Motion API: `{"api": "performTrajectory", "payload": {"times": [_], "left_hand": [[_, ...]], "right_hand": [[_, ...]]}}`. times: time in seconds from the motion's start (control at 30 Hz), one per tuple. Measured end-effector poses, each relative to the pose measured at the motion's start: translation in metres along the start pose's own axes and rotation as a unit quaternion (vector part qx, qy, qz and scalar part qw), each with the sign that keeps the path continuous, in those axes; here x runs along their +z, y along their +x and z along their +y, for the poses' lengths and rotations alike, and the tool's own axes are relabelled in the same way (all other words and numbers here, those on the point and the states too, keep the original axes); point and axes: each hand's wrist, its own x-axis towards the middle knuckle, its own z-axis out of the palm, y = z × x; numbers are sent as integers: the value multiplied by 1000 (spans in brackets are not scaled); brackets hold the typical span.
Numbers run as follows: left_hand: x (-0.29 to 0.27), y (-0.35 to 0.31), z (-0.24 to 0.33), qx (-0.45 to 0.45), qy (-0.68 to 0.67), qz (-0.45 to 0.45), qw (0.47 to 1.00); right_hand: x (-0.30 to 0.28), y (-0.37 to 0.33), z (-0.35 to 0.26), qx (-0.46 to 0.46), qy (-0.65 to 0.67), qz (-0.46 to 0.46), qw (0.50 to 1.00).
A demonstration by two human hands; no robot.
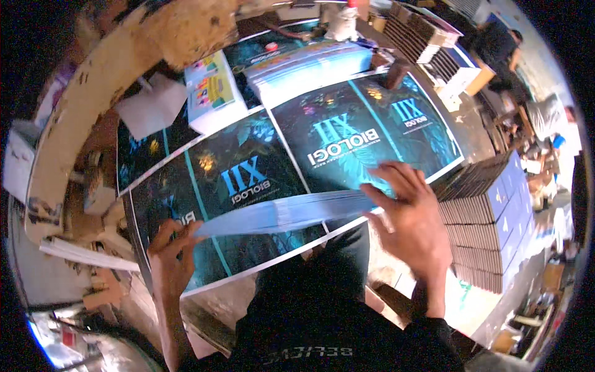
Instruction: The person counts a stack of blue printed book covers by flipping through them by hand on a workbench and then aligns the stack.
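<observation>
A thin stack of paper sheets [282, 212], pale blue along its edge, stretches between my two hands above the printed cover sheets [211, 146]. My left hand [170, 251] pinches the left end of the stack. At the other end, my right hand [415, 226] has the stack between thumb and fingers, the fingers partly spread and slightly blurred. The stack is seen edge-on and bows a little, so its faces are mostly hidden. Dark teal cover sheets lie flat on the table underneath.
Beyond the covers stand a thick pile of pale-edged booklets [313, 71] and a smaller pile with a yellow cover [214, 93]. Stacked blue-covered books [489, 223] rise at the right. A brown cylindrical object [395, 74] sits on the far covers. Another person [496, 53] is at the far right.
</observation>
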Motion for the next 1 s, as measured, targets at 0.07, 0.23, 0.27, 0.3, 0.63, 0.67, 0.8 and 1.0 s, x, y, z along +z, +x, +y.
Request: {"api": "performTrajectory", "payload": {"times": [0.07,0.23,0.27,0.3,0.63,0.67,0.8,1.0], "left_hand": [[-4,-7,-4,-23,-59,-2,998],[-22,11,0,-19,-77,-96,992],[-32,19,6,-6,-77,-96,992],[-38,28,9,15,-92,-136,986],[55,225,30,147,-172,-81,971],[73,250,36,201,-107,-52,972],[155,336,10,200,60,-66,976],[195,390,47,111,131,-315,933]], "right_hand": [[2,20,-29,-30,29,5,999],[66,35,-64,-65,-55,30,996],[63,43,-59,-88,-10,-56,994],[61,45,-53,-107,36,-141,983],[29,15,55,-70,33,-88,993],[43,10,66,-62,10,-100,993],[41,23,53,-27,12,-188,982],[37,18,49,-18,-10,-205,979]]}}
